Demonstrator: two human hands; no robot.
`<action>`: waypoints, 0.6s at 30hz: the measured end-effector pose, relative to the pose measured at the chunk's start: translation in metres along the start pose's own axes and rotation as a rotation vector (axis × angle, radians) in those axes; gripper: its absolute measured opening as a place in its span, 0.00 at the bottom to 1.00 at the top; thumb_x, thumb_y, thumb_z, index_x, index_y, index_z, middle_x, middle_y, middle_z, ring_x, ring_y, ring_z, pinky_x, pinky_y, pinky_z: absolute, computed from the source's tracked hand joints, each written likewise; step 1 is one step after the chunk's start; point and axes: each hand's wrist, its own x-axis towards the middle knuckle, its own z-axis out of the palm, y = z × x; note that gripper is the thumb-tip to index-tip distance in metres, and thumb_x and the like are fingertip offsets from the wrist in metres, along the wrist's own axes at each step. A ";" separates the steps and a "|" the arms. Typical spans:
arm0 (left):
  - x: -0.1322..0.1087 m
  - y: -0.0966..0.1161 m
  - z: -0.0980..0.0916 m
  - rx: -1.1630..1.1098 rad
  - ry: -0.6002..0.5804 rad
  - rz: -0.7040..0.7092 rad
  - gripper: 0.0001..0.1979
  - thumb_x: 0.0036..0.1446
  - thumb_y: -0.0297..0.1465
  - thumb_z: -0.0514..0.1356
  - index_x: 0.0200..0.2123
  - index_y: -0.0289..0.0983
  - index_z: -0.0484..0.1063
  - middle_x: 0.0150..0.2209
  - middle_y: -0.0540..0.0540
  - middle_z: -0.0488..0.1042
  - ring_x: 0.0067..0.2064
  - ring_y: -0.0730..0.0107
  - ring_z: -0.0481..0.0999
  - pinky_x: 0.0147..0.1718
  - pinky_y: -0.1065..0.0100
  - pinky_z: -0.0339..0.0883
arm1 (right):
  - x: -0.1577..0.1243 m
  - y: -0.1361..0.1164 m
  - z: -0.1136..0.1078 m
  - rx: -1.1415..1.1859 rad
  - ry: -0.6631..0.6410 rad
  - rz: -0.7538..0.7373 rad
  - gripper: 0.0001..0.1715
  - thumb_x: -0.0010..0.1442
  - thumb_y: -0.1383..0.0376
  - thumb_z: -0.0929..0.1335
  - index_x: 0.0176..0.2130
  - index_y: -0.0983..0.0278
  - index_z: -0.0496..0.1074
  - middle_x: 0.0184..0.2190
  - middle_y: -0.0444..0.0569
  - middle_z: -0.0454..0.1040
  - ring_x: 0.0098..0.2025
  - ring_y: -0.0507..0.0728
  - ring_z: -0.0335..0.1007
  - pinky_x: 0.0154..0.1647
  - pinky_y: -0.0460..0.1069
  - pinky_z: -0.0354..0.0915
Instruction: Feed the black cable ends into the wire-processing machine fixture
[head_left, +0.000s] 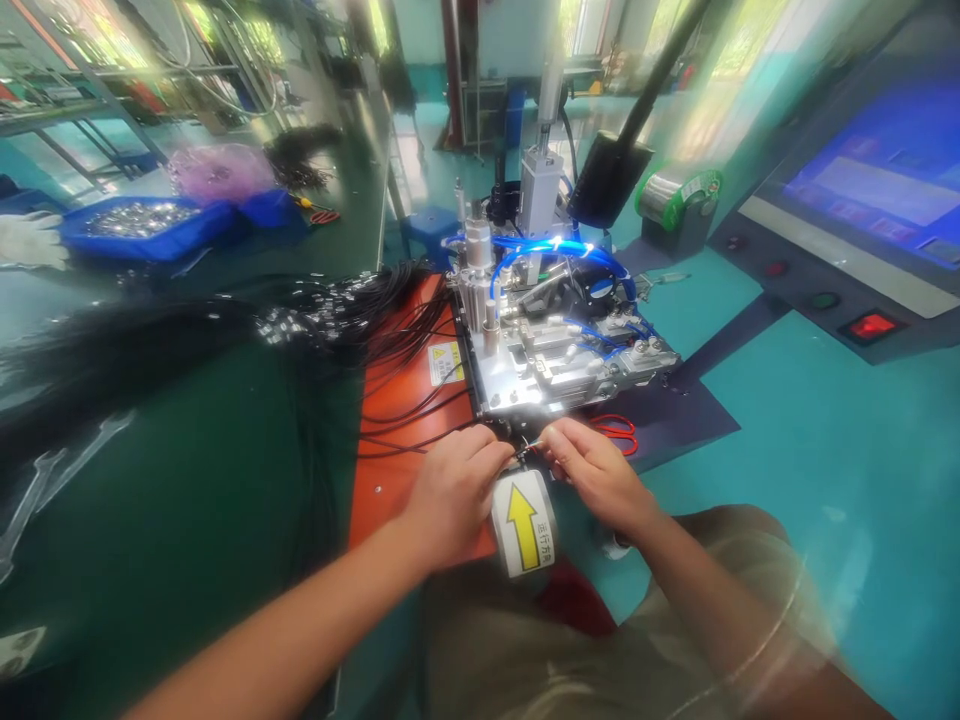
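Note:
My left hand (pixel 454 490) and my right hand (pixel 596 472) meet at the front edge of a small metal machine (pixel 555 350) with blue air hoses. Both are closed in a pinch on the end of a thin black cable (pixel 527 450) held between them. A white cylinder with a yellow arrow label (pixel 523 522) sits just below my hands. Black cables (pixel 405 400) run leftward from my left hand across an orange plate (pixel 397 440).
A large bundle of black cables (pixel 150 340) lies on the green bench at left. Blue trays (pixel 142 225) with metal parts stand at the back left. Red-handled scissors (pixel 619 432) lie right of the machine. A control panel with a blue screen (pixel 885 180) is at the right.

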 end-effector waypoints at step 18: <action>0.000 0.000 -0.003 -0.097 -0.014 -0.010 0.09 0.65 0.27 0.54 0.36 0.36 0.74 0.33 0.46 0.72 0.35 0.68 0.70 0.33 0.67 0.62 | 0.004 -0.010 0.007 0.195 0.020 -0.047 0.11 0.58 0.59 0.71 0.31 0.64 0.72 0.29 0.44 0.71 0.33 0.53 0.65 0.35 0.48 0.62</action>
